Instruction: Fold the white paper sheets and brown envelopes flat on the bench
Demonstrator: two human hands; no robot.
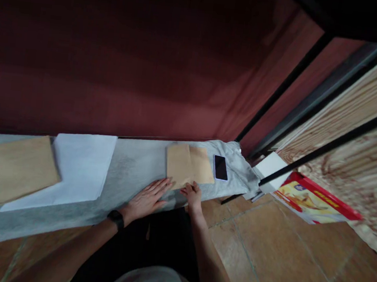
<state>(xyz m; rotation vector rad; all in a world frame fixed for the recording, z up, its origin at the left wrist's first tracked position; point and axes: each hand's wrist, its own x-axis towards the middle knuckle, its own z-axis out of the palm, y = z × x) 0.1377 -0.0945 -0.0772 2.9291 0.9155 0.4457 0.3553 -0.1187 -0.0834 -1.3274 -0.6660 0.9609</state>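
A piece of brown paper [180,163] with a crease down its middle lies on the cloth-covered bench in front of me. My left hand [148,199], with a black watch on the wrist, rests flat on the cloth, fingers stretched out and their tips at the paper's lower left corner. At the paper's near edge, the fingers of my right hand [192,196] are closed in a pinch on it, beside the crease. Just right of the paper lies a phone [220,167] with a dark screen.
White sheets [81,165] lie on the left of the bench, partly under a stack of brown paper [24,168]. A dark red wall [127,107] runs along the back. Black metal bars [285,84] slant on the right, near a red and yellow box [317,199] by the tiled floor.
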